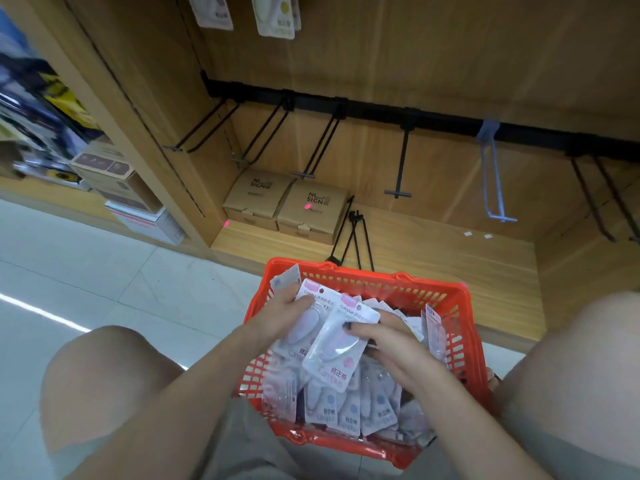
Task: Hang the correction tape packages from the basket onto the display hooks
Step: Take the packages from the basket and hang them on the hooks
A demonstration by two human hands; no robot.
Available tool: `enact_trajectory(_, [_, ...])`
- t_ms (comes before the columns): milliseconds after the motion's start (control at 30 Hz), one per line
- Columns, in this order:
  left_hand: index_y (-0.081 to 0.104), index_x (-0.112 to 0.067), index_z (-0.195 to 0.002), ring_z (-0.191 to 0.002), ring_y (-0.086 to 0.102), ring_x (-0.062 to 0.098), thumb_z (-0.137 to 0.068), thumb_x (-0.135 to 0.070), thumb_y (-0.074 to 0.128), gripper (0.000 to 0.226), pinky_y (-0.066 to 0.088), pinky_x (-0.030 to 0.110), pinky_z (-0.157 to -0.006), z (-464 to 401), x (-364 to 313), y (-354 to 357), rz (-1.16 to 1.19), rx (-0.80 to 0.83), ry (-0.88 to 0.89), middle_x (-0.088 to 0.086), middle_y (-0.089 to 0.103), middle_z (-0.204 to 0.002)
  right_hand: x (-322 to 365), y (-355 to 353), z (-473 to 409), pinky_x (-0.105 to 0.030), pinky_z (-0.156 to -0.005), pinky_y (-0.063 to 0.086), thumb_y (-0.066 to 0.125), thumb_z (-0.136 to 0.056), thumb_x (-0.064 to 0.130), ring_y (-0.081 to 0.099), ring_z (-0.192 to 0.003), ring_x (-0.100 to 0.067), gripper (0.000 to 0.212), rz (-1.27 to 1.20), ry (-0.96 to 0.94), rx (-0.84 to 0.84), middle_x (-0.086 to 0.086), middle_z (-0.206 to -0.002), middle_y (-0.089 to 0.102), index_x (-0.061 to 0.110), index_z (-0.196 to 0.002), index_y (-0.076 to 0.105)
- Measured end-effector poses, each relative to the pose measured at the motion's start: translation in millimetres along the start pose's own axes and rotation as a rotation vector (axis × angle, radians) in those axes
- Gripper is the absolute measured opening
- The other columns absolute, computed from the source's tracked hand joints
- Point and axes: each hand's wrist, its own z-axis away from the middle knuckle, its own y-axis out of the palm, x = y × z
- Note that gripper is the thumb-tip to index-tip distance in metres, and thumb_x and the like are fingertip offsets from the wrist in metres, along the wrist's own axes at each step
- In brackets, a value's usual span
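Observation:
An orange basket stands on the floor between my knees, filled with several white correction tape packages. My left hand holds one pink-labelled package over the basket, thumb on its top edge. My right hand grips a second pink-labelled package that overlaps the first. A black rail on the wooden back panel carries several bare black display hooks and one pale blue hook.
Two brown cardboard boxes sit on the low wooden shelf, with loose black hooks lying beside them. Packaged goods hang from a higher row. A neighbouring shelf bay at the left holds boxes. White tiled floor lies at the left.

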Motion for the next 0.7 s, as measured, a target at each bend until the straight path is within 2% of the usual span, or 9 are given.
enact_trajectory(67, [0.066, -0.017, -0.121, -0.122, 0.066, 0.030, -0.107, -0.024, 0.055, 0.019, 0.053, 0.048, -0.106, 1.8, -20.5, -20.0, 0.063, -0.036, 0.069, 0.006, 0.071, -0.130, 29.8, 9.6, 0.5, -0.034, -0.079, 0.055, 0.074, -0.090, 0.007, 0.077, -0.094, -0.023, 0.024, -0.055, -0.080, 0.006, -0.015, -0.110, 0.079, 0.007, -0.114, 0.075])
enact_trajectory(100, [0.068, -0.020, -0.121, -0.119, 0.069, 0.031, -0.108, -0.024, 0.055, 0.019, 0.055, 0.049, -0.103, 4.5, -30.4, -31.4, 0.122, -0.030, 0.108, 0.009, 0.074, -0.125, 45.1, 15.9, 0.1, -0.034, -0.075, 0.055, 0.073, -0.090, 0.005, 0.076, -0.093, -0.025, 0.025, -0.082, -0.116, 0.008, -0.019, -0.110, 0.078, 0.003, -0.115, 0.074])
enact_trajectory(167, [0.072, -0.032, -0.116, -0.111, 0.074, 0.024, -0.109, -0.026, 0.053, 0.021, 0.062, 0.038, -0.089, 13.2, -52.1, -56.0, 0.245, 0.007, 0.178, 0.002, 0.077, -0.119, 76.3, 30.6, -2.0, -0.030, -0.067, 0.056, 0.071, -0.090, 0.002, 0.076, -0.090, -0.026, 0.025, -0.128, -0.171, 0.023, -0.020, -0.108, 0.078, 0.001, -0.115, 0.072])
enact_trajectory(200, [0.072, -0.035, -0.116, -0.112, 0.074, 0.021, -0.109, -0.025, 0.052, 0.023, 0.061, 0.034, -0.087, 17.1, -62.7, -69.5, 0.274, 0.017, 0.213, 0.000, 0.077, -0.121, 91.8, 38.7, -2.8, -0.031, -0.067, 0.058, 0.071, -0.091, 0.001, 0.077, -0.091, -0.026, 0.025, -0.143, -0.197, 0.038, -0.018, -0.108, 0.078, 0.002, -0.115, 0.072])
enact_trajectory(300, [0.071, -0.035, -0.119, -0.118, 0.072, 0.021, -0.110, -0.027, 0.051, 0.024, 0.056, 0.037, -0.094, 21.9, -85.2, -111.5, 0.327, 0.031, 0.288, 0.000, 0.074, -0.128, 134.4, 63.6, -5.1, -0.038, -0.075, 0.062, 0.070, -0.093, 0.002, 0.077, -0.101, -0.028, 0.025, -0.147, -0.261, 0.104, -0.015, -0.112, 0.079, 0.006, -0.117, 0.071])
enact_trajectory(367, [0.069, -0.035, -0.123, -0.120, 0.071, 0.024, -0.108, -0.033, 0.053, 0.022, 0.057, 0.042, -0.095, 21.5, -96.3, -135.3, 0.354, 0.033, 0.321, 0.002, 0.073, -0.131, 159.3, 79.4, -7.3, -0.035, -0.071, 0.062, 0.070, -0.093, 0.002, 0.078, -0.100, -0.028, 0.024, -0.151, -0.296, 0.137, -0.014, -0.112, 0.079, 0.006, -0.117, 0.072])
enact_trajectory(500, [0.069, -0.026, -0.112, -0.111, 0.074, 0.033, -0.103, -0.033, 0.061, 0.014, 0.058, 0.053, -0.089, 11.8, -115.0, -163.1, 0.380, -0.151, 0.371, 0.008, 0.077, -0.119, 201.8, 107.4, -15.7, -0.039, -0.075, 0.063, 0.069, -0.094, 0.003, 0.078, -0.099, -0.030, 0.023, -0.051, -0.380, 0.124, -0.014, -0.109, 0.079, 0.005, -0.116, 0.066])
enact_trajectory(633, [0.069, -0.024, -0.096, -0.092, 0.077, 0.024, -0.096, -0.031, 0.064, 0.008, 0.058, 0.040, -0.073, 5.2, -122.3, -189.2, 0.521, -0.304, 0.474, 0.007, 0.080, -0.106, 239.3, 138.5, -27.4, -0.036, -0.066, 0.063, 0.072, -0.094, 0.006, 0.079, -0.094, -0.027, 0.027, 0.066, -0.452, 0.146, -0.011, -0.106, 0.080, 0.006, -0.118, 0.059])
enact_trajectory(700, [0.068, -0.027, -0.091, -0.089, 0.075, 0.021, -0.092, -0.035, 0.064, 0.009, 0.058, 0.041, -0.070, 3.5, -122.1, -201.7, 0.560, -0.405, 0.507, 0.005, 0.079, -0.103, 250.0, 150.8, -32.9, -0.042, -0.071, 0.065, 0.075, -0.092, 0.008, 0.078, -0.096, -0.026, 0.031, 0.175, -0.499, 0.132, -0.009, -0.109, 0.079, 0.008, -0.118, 0.058])
